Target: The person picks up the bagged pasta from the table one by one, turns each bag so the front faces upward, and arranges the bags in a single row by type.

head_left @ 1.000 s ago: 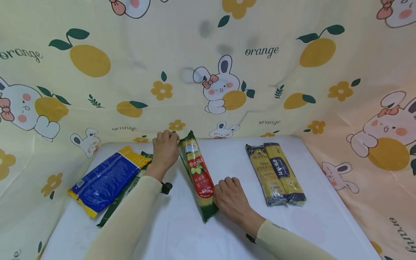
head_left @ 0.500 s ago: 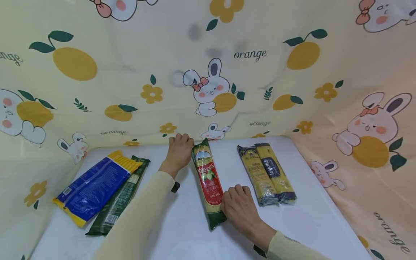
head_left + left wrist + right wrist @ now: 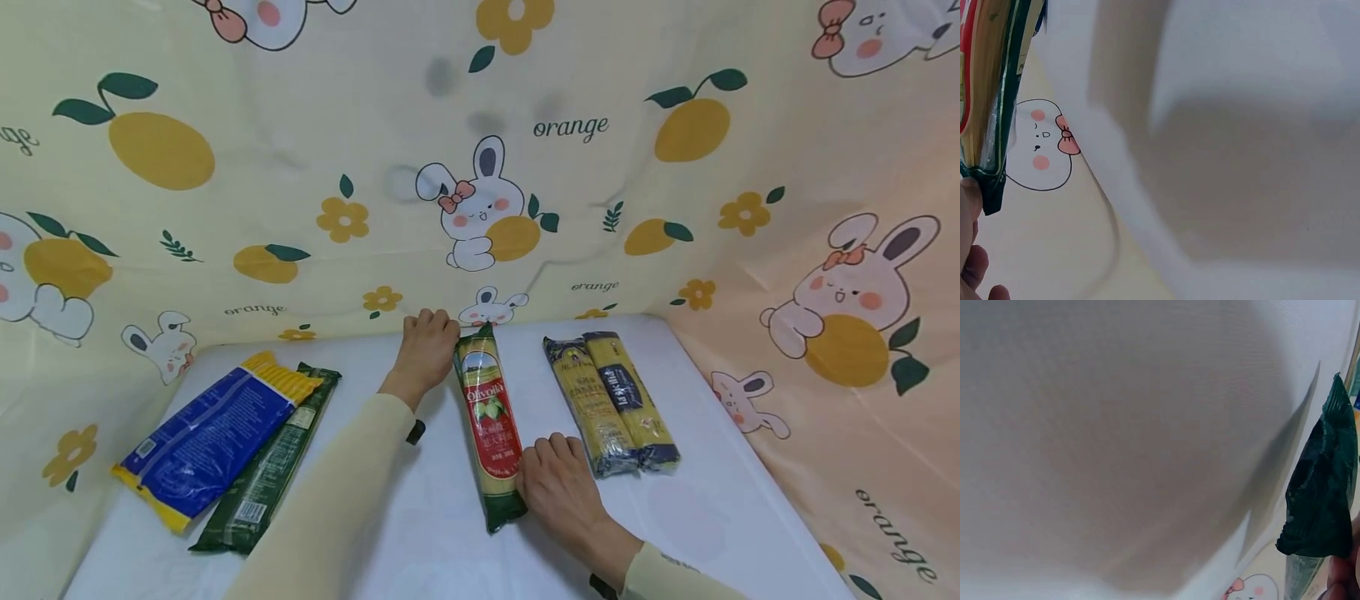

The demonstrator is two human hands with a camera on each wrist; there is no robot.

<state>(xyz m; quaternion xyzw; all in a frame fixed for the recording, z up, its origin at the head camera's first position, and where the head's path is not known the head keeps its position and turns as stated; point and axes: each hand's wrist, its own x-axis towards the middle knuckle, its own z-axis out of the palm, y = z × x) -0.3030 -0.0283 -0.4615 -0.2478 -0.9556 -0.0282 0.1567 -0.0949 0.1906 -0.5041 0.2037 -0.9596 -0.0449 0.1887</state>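
Observation:
In the head view a spaghetti packet [image 3: 491,425], green and gold with a red label, stretches away from me at mid-table. My left hand [image 3: 427,350] pinches its far top corner; the left wrist view has the thumb [image 3: 970,197] against the packet's green end [image 3: 992,187]. With curled fingers my right hand [image 3: 564,492] grips the packet's right side near the bottom. That crimped green end [image 3: 1322,487] appears at the right of the right wrist view, fingers beside it. Both palms are hidden.
Two gold noodle packets [image 3: 588,408] [image 3: 633,404] lie side by side on the right of the white table [image 3: 420,533]. At left, a blue and yellow packet [image 3: 213,437] overlaps a dark green packet [image 3: 273,467]. A printed cloth [image 3: 360,125] hangs behind.
Both hands have carried the spaghetti packet rightward, closer to the two gold noodle packets, and it lies a little straighter. The head view has turned slightly. The other packets have stayed put.

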